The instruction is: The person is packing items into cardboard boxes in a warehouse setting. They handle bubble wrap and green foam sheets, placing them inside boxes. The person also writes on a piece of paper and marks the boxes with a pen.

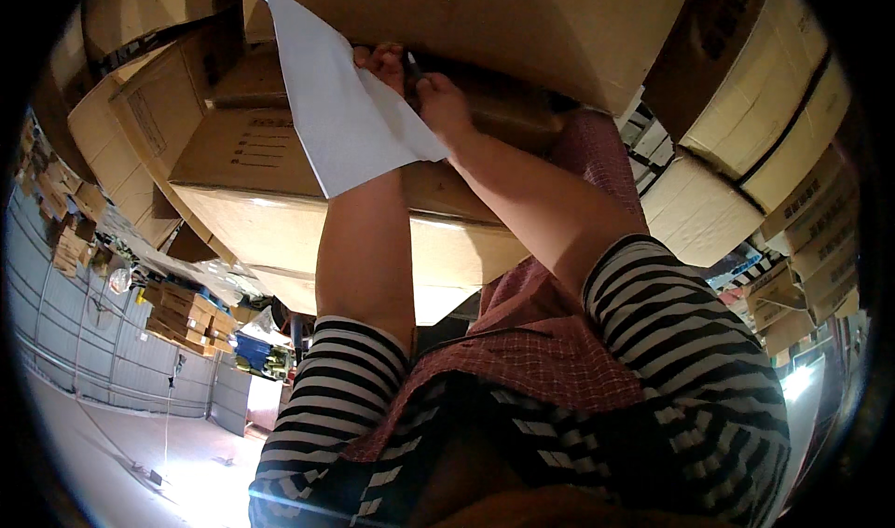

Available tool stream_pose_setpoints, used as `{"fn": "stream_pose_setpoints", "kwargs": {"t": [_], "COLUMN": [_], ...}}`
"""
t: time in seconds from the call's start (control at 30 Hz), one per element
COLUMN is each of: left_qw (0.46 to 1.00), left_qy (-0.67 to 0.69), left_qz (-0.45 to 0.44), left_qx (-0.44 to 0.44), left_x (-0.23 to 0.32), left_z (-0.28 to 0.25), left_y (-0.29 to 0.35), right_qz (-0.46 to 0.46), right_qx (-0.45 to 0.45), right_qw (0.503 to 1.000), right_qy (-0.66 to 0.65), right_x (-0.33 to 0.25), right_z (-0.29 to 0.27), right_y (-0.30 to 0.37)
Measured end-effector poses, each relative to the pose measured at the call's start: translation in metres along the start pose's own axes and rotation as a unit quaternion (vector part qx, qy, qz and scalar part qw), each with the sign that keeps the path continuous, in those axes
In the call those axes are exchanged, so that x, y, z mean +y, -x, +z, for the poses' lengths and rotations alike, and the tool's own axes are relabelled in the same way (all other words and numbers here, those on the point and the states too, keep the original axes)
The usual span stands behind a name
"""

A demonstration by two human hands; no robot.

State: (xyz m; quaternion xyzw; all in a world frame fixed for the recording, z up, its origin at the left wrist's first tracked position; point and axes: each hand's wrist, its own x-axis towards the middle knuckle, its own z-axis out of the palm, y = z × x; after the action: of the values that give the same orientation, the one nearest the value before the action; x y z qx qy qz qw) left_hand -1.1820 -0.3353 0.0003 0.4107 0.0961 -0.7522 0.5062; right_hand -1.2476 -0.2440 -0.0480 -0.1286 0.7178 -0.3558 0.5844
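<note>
A white sheet of paper (340, 109) slants over my left forearm and covers part of the wrist. My left hand (384, 67) is closed with curled fingers at the paper's upper edge, seemingly gripping it; the sheet hides part of the hand. Close beside it, my right hand (444, 105) pinches a dark pen (414, 66) with a pale tip pointing up toward the left fingers. Both hands are above a brown cardboard box (242, 160), which has printed lines on its top.
A large carton (531, 25) rises right behind my hands. More boxes lean at the left (149, 109) and pile up at the right (746, 99). Reddish checked cloth (550, 342) covers my lap. Farther off at the left stand stacked cartons (186, 318) by a corrugated wall (56, 286).
</note>
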Motion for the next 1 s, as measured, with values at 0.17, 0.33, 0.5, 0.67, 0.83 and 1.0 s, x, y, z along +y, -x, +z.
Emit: {"fn": "stream_pose_setpoints", "kwargs": {"t": [0.17,0.33,0.5,0.67,0.83,1.0], "left_qw": [1.0,0.999,0.999,0.998,0.999,0.998], "left_qy": [0.0,-0.001,-0.001,-0.015,-0.02,-0.013], "left_qz": [0.002,0.012,0.025,0.03,0.023,0.036], "left_qx": [-0.021,-0.042,-0.048,-0.043,-0.04,-0.051], "left_x": [-0.002,-0.006,-0.006,-0.007,-0.002,-0.003], "left_z": [-0.001,0.005,0.006,0.002,0.002,0.011], "left_y": [0.002,0.013,0.017,0.011,0.006,0.022], "right_qz": [-0.013,0.02,0.036,0.062,0.076,0.085], "right_qx": [0.001,0.011,0.034,0.008,0.03,0.02], "right_qw": [0.998,1.0,0.998,0.996,0.994,0.991], "right_qy": [0.064,0.01,-0.026,-0.058,-0.077,-0.097], "right_x": [-0.041,-0.058,-0.075,-0.087,-0.071,-0.056], "right_z": [-0.011,-0.011,-0.006,-0.013,-0.009,-0.007], "right_y": [0.018,0.026,0.029,0.039,0.037,0.032]}}
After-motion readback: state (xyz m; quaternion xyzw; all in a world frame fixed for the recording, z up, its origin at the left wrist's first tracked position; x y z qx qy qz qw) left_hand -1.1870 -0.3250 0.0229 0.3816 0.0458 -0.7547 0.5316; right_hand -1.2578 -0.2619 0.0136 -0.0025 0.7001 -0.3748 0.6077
